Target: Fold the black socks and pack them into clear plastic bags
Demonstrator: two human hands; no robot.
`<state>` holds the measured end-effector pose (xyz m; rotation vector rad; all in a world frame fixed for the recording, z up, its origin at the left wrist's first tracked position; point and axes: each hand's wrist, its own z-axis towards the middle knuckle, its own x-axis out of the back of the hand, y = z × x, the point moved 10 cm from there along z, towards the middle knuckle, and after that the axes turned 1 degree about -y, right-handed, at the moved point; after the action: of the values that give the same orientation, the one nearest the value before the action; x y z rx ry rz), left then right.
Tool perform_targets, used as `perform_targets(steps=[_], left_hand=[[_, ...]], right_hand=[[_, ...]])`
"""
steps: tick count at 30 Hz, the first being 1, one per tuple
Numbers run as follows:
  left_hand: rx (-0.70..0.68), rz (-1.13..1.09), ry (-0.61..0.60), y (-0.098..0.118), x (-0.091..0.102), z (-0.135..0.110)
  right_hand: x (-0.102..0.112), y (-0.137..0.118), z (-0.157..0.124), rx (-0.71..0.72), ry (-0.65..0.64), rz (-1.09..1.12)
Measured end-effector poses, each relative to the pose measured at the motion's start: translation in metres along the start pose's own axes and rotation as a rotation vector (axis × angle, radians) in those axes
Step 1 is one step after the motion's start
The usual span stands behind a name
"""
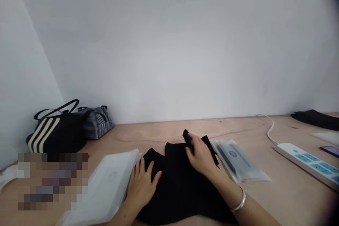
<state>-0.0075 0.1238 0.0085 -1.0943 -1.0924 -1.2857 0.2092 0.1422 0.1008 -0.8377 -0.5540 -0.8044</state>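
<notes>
"On the wooden tabletop [148, 132], right in front of us, what do we log first?"

"Black garment [174, 187], laid out flat. Far edge faces the wall [185, 60], with a notch left of centre. Near edge curves toward us."

"Long axis?"

"Looks longer left to right, sloping slightly our way at the right end. Our right forearm covers that side, so we can't be certain."

"Left hand [143, 185]?"

"Palm down on the garment's left part, fingers spread, thumb out wide. We see it pressing flat, pinching nothing."

"Right hand [200, 153]?"

"On the far right part, fingers bent and close together, thumb a bit apart. A scrap of black cloth [186, 136] pokes up past the fingertips. Some blur; we can't tell if it's pinched or just touched."

"Silver bracelet [241, 201] on that wrist, noted. Neighbours?"

"Just left, a stack of translucent sleeves [106, 183], partly behind our left hand and forearm. Just right, a printed plastic packet [241, 160] with something dark inside, lying at a slant."

"Farther out?"

"White power strip [308, 164] on the right. On the left, a black bag with pale stripes [59, 134], beside a finely striped bag [97, 123]."
</notes>
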Motion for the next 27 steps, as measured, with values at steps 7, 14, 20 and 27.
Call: perform_targets(steps=[7, 14, 20, 27], left_hand=[[0.046, -0.105, -0.003, -0.019, -0.001, 0.005], [-0.185, -0.148, 0.062, 0.021, 0.024, -0.008], [-0.718, -0.204, 0.043, 0.14, 0.042, -0.015], [-0.323, 0.037, 0.129, 0.104, 0.048, 0.014]], right_hand=[[-0.034, 0.016, 0.0, 0.075, -0.246, -0.008], [-0.064, 0.067, -0.034, 0.091, -0.461, -0.187], [-0.071, 0.068, -0.039, 0.118, -0.507, -0.31], [-0.068, 0.065, -0.039, 0.134, -0.487, -0.349]])
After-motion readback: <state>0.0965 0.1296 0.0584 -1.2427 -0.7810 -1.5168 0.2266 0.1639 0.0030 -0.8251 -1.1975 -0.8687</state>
